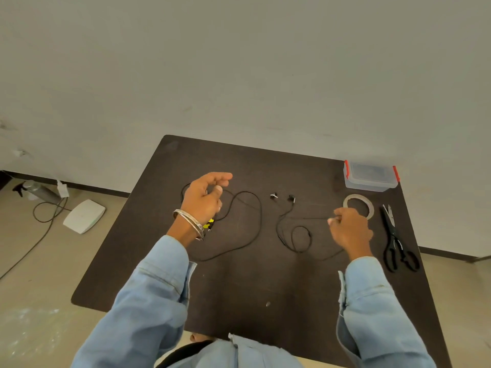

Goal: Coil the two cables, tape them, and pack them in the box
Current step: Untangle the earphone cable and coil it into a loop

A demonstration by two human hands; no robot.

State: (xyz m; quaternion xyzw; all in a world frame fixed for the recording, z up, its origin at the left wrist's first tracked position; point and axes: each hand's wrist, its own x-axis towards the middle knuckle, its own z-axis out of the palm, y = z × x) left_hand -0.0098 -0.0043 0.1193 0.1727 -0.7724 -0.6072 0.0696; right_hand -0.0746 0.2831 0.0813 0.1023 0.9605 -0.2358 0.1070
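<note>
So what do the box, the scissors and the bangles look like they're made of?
Box: clear plastic, apparently; the dark table shows through it, and its clips are red. Scissors: pale metal-looking blades, glossy black handles, probably plastic. Bangles on the left wrist: silvery and shiny, likely metal.

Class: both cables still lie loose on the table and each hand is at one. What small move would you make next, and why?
Probably draw the earphone cable in with the right hand, which pinches its end, and start looping it. It lies uncoiled; tape roll, scissors and box wait untouched.
</note>
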